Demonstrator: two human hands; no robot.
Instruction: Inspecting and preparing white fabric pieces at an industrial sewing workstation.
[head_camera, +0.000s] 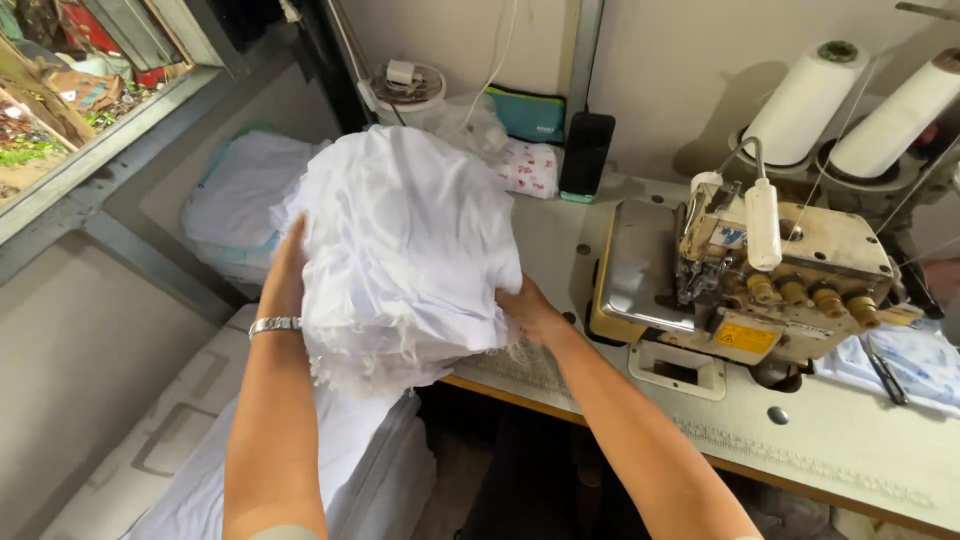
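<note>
Both my hands hold a thick stack of white cloth pieces (405, 250) above the left end of the sewing table (850, 440). My left hand (287, 272) presses flat against the stack's left side; a metal watch band sits on that wrist. My right hand (528, 312) grips the stack's lower right edge from beneath, its fingers partly hidden by the cloth. The stack's frayed bottom edge hangs over the table's front edge.
An overlock sewing machine (745, 285) stands to the right with two white thread cones (805, 100) behind it. A dark phone (585, 155) leans on the wall. More white cloth lies on a pile at back left (240, 195) and below the table (345, 470).
</note>
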